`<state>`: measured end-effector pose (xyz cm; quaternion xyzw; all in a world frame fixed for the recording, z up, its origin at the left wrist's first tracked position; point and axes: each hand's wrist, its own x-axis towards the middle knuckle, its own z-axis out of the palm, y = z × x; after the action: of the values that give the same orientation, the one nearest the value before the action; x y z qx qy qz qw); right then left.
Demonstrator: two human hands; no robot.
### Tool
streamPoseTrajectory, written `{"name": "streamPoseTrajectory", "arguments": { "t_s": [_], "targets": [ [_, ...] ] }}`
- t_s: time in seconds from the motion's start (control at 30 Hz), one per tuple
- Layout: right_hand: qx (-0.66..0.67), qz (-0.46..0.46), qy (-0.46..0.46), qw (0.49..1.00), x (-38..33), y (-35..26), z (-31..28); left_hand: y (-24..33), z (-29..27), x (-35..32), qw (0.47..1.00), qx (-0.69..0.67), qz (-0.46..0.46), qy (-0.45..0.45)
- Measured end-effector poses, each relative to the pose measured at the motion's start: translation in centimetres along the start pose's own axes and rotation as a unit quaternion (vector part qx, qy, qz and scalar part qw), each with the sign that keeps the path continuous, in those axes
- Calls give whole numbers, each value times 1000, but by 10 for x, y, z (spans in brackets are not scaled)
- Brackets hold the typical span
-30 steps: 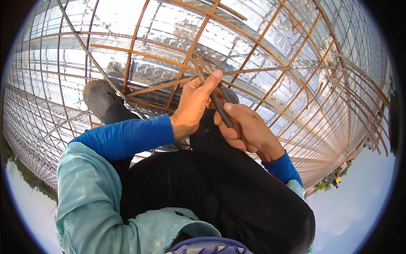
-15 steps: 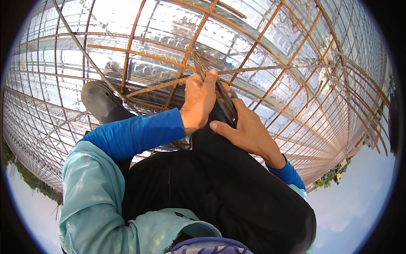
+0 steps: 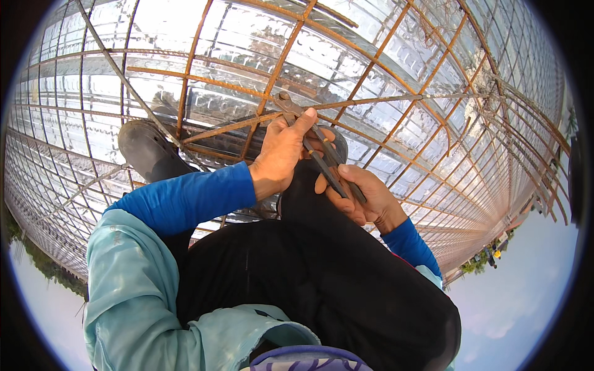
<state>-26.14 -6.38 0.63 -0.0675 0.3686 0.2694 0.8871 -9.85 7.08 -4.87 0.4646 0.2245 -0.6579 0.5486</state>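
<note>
A pair of long-handled pincers (image 3: pixel 287 105) slants between my hands, its worn brown metal jaws up and to the left, its dark handles down and to the right. My left hand (image 3: pixel 277 156) pinches the tool just below the jaws, thumb on top. Around the lower handles is my right hand (image 3: pixel 369 190), its thumb over them and its fingers curled underneath. The jaws lie over a crossing in the rusty rebar mesh (image 3: pixel 272 80). Whether they touch the bars I cannot tell.
Shiny corrugated metal sheeting (image 3: pixel 229 31) lies under the mesh. My dark boot (image 3: pixel 147 148) stands at the left beside a slanting bar (image 3: pixel 117 68). Loose bar ends (image 3: pixel 544 167) stick out at the right. Greenery and sky show at the rim.
The pincers have turned so that their jaws and both handles show more fully. My right hand has rolled palm up around the handles and moved slightly down; my left hand has shifted slightly left.
</note>
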Motion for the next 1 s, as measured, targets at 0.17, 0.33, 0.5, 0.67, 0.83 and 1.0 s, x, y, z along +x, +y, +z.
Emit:
{"name": "streamPoseTrajectory", "arguments": {
  "t_s": [0.17, 0.33, 0.5, 0.67, 0.83, 1.0],
  "targets": [
    [-281, -12, 92, 955, -14, 0, 2, 1, 4, -6, 993, 37, 65, -97],
    [-323, -156, 154, 921, -24, -11, 7, 29, 33, 2, 971, 159, 126, -129],
    [-383, -282, 277, 835, -24, -23, -9, 30, 67, 8, 960, 183, 200, -69],
    [-401, -395, 313, 765, -22, -4, -30, 16, 81, 22, 950, 206, 193, -136],
    [-473, -503, 372, 620, -40, -3, -18, 31, 68, 32, 935, 270, 144, -182],
    [-446, -496, 379, 642, -36, -1, -22, 36, 84, 26, 946, 243, 115, -184]
  ]
}}
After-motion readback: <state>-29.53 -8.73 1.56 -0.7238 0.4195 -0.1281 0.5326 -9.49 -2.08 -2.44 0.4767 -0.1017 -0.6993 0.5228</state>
